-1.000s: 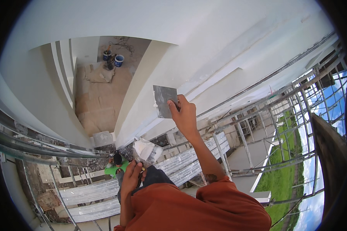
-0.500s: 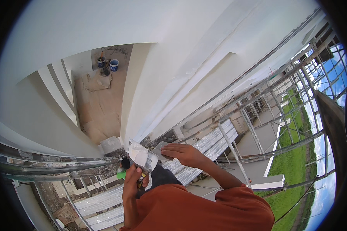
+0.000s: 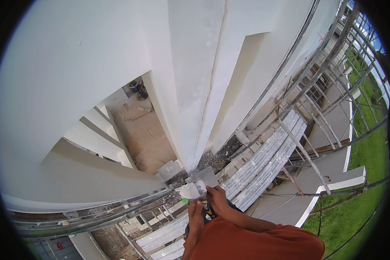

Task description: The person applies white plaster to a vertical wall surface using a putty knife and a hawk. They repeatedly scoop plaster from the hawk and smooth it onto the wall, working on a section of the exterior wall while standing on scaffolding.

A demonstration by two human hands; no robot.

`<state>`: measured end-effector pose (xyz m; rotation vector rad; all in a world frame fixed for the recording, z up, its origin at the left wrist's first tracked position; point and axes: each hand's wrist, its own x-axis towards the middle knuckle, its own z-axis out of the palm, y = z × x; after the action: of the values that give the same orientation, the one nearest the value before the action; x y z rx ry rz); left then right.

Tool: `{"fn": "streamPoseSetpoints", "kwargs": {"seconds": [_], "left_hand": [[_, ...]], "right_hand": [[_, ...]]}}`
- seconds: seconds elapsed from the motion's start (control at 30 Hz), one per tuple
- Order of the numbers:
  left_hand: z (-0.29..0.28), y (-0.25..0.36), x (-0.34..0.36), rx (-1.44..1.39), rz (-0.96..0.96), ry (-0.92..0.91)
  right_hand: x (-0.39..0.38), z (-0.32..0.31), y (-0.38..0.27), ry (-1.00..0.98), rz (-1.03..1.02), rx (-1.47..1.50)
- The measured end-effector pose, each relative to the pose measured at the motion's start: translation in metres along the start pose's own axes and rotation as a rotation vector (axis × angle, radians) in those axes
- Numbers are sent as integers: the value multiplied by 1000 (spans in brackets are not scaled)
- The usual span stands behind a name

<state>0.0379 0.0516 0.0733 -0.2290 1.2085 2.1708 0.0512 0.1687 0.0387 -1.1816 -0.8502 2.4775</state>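
My left hand (image 3: pixel 196 217) is closed round a putty knife, its handle mostly hidden by the fingers. White putty (image 3: pixel 189 191) lies heaped on the knife's broad blade. Close beside it, my right hand (image 3: pixel 217 200) grips a flat grey scraper plate (image 3: pixel 206 177) by its lower edge. The plate is held over or against the loaded blade; whether they touch I cannot tell. Both tools are in front of my body, at the foot of a white wall corner (image 3: pixel 188 151).
Scaffold planks (image 3: pixel 264 156) run to the right, with metal poles (image 3: pixel 305 158) around them. A curved rail (image 3: pixel 104 206) passes on the left. Through a wall opening, a dusty floor (image 3: pixel 145 134) shows. Green grass (image 3: pixel 364 173) lies below at the far right.
My right hand has come in beside the left, bringing the scraper plate to the putty-loaded knife. The view has turned, so the wall and planks appear shifted.
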Motion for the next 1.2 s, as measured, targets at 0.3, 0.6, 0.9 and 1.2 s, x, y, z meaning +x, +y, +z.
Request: {"fn": "streamPoseSetpoints", "kwargs": {"seconds": [0.3,0.6,0.9,1.2], "left_hand": [[42,5,24,139,63,196],[32,-18,31,483,172,225],[27,-5,38,682,308,392],[79,26,55,-14,-3,149]], "right_hand": [[-24,-3,-43,-225,96,-345],[-12,-25,-67,-459,-222,-906],[3,-43,-169,-443,-253,-846],[16,-17,-195,-447,-930,-1020]]}}
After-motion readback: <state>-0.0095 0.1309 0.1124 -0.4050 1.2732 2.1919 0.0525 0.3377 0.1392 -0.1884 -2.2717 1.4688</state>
